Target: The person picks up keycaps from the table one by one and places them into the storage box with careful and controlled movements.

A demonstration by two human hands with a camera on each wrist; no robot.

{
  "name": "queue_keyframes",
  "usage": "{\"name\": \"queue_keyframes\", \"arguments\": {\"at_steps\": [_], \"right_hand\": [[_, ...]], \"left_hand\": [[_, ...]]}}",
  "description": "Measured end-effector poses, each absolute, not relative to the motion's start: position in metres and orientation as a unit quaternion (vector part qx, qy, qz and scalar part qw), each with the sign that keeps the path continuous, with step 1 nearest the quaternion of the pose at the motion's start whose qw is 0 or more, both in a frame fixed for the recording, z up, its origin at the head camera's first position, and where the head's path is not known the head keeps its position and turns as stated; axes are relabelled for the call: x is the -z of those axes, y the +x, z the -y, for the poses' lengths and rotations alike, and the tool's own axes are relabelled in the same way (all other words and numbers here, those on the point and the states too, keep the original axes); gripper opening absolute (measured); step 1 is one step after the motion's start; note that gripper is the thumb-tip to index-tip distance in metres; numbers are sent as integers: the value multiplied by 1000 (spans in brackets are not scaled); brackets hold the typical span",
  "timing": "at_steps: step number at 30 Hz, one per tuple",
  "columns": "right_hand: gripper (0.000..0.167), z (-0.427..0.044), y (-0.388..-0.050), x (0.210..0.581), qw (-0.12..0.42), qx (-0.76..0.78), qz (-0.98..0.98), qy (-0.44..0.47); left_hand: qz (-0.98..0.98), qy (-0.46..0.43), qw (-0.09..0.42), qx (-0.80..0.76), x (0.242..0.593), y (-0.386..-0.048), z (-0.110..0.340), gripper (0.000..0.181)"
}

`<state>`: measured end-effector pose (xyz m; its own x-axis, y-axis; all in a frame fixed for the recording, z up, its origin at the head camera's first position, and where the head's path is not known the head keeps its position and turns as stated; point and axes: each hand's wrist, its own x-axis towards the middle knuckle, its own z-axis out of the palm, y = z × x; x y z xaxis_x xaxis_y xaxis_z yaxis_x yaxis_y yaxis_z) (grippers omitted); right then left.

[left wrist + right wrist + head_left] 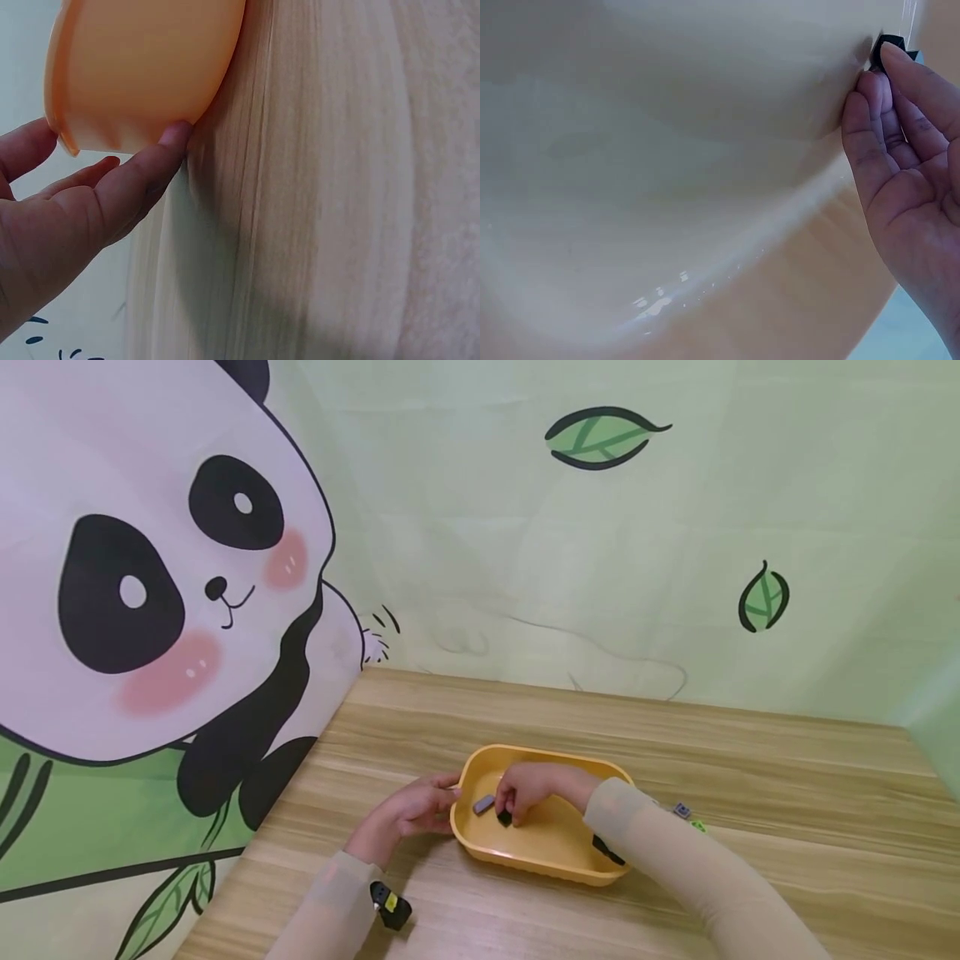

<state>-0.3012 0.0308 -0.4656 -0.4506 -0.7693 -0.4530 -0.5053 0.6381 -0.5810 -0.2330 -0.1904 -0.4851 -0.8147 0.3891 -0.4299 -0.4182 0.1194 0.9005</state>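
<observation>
A yellow-orange plastic basin (551,862) stands on the wooden table. My left hand (420,806) holds its left end, and in the left wrist view the thumb lies at the rim while another finger touches the lower wall. Inside the basin, my right hand (528,787) pinches a small black block (889,49) between thumb and fingers, low over the floor. Most of that block is covered by the fingertips. A grey brick (483,804) lies in the basin just left of the right fingertips.
Right of the basin, partly behind the right sleeve, lie a grey-blue brick (681,810) and a bright green piece (699,827). Black devices sit at the left cuff (392,906) and right cuff (607,850). A panda-printed wall (330,660) borders the table on the left and back.
</observation>
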Motion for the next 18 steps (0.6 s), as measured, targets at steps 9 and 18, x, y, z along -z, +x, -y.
{"name": "queue_keyframes", "arguments": {"at_steps": [9, 18], "right_hand": [[31, -32, -301, 464, 358, 178, -833, -382], [33, -33, -302, 465, 350, 187, -834, -382]], "left_hand": [[-685, -10, 303, -663, 485, -233, 190, 58], [-687, -17, 301, -662, 485, -233, 191, 58]]}}
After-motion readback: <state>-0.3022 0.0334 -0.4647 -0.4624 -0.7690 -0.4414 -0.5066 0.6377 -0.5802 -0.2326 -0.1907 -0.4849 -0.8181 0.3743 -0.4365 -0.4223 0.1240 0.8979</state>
